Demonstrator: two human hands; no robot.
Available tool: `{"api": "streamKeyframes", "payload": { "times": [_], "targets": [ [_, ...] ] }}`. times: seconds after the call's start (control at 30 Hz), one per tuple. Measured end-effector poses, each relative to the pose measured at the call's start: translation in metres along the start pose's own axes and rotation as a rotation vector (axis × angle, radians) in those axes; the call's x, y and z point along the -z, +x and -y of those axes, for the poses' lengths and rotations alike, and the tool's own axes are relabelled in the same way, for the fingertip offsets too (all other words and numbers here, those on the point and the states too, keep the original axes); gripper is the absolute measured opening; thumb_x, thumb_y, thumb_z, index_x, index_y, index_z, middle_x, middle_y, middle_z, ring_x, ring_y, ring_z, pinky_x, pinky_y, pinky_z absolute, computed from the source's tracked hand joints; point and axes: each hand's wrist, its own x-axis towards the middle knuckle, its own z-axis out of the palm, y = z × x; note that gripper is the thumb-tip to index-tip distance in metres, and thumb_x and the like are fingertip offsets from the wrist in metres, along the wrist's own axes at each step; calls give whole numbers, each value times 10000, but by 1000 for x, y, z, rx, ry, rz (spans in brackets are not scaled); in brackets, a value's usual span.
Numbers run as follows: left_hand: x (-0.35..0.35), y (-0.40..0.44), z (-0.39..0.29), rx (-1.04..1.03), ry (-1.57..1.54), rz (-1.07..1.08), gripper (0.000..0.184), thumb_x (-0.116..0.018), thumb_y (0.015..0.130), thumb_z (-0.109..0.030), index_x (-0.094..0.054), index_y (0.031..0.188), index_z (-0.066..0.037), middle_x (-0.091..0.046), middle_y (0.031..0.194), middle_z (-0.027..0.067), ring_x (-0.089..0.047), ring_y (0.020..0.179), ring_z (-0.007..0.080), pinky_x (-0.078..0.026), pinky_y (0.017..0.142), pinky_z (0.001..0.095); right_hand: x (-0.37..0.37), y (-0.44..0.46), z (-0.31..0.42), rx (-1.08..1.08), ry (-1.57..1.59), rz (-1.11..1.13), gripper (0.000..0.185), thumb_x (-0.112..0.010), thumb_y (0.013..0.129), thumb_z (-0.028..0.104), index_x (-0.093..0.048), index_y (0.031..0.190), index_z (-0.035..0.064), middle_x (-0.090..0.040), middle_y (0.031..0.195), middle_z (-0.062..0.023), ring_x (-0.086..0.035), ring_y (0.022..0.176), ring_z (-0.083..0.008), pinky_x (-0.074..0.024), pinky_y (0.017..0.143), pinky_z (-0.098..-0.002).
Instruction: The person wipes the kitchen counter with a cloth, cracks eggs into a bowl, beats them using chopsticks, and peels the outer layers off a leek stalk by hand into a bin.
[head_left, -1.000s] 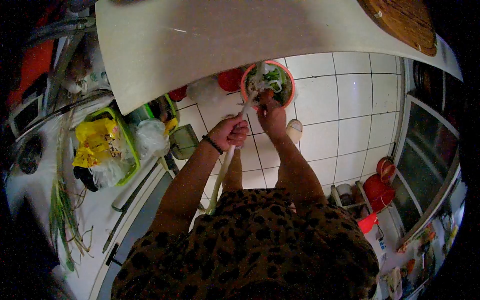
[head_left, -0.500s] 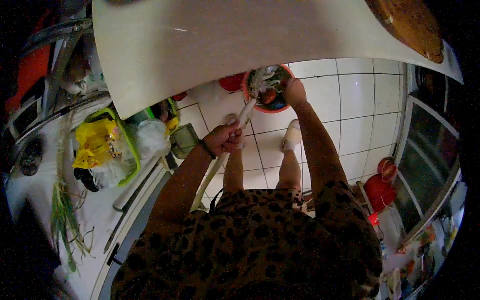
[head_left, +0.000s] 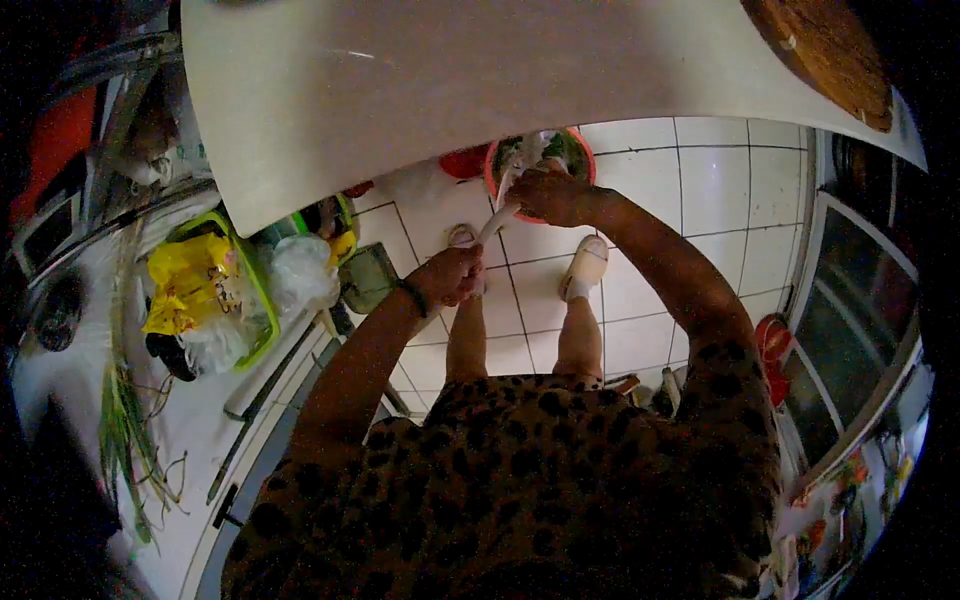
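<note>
My left hand (head_left: pixel 452 276), with a dark band at the wrist, is closed round a long pale stalk (head_left: pixel 497 222). The stalk slants up toward a round orange-rimmed bin (head_left: pixel 588 153) on the floor, which holds green and whitish scraps. My right hand (head_left: pixel 548 196) is at the stalk's upper end over the bin's near edge, its fingers closed on it. Part of the bin is hidden behind that hand and the counter edge.
A pale counter (head_left: pixel 420 70) spans the top, with a round wooden board (head_left: pixel 830 55) at its right. On the left are a green basket (head_left: pixel 268 315) with a yellow bag (head_left: pixel 195 283) and green onions (head_left: pixel 122 440). Slippered feet (head_left: pixel 587 262) stand on the tiles.
My right hand moved from the bin out to its right side, then back left onto the stalk's upper end. My left hand keeps its hold on the stalk.
</note>
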Motion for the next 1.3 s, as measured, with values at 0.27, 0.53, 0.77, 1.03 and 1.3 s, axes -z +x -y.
{"api": "streamKeyframes", "payload": {
  "times": [0.27,0.53,0.77,1.03,1.3],
  "targets": [
    [-17,-25,-22,106,-14,24,411,-344,966,-459,-433,727,-137,-355,513,-26,-300,373,85,-226,314,242,-52,-2,-20,-208,528,145,226,-456,917,220,-563,1068,90,-588,1057,-109,-568,910,-274,-460,784,-414],
    [-6,-14,7,-628,836,-114,187,-465,942,-264,-550,899,-104,-499,610,-8,-463,456,105,-380,398,272,-29,-7,6,-69,148,-151,251,-568,726,185,-534,940,58,-563,871,-158,-559,799,-317,-441,696,-459],
    [0,-39,20,-604,980,-155,223,-459,929,-173,-534,1105,-59,-579,841,101,-554,617,184,-489,550,323,-8,-24,42,3,157,-237,289,-574,640,108,-525,916,35,-535,852,-169,-541,836,-341,-428,742,-453],
    [-26,-64,-9,-386,1134,-200,387,-493,866,-57,-479,1252,-39,-534,1194,163,-535,1066,327,-435,915,410,-10,-27,48,-70,379,-240,340,-621,634,79,-511,948,15,-516,904,-180,-521,899,-370,-421,810,-458],
    [-20,-66,14,-917,1000,-311,333,-384,975,-304,-550,956,-16,-595,784,168,-557,669,299,-431,603,411,0,-33,48,0,114,-126,307,-582,670,-23,-547,974,-26,-550,972,-175,-553,958,-336,-481,834,-431]
  ]
}}
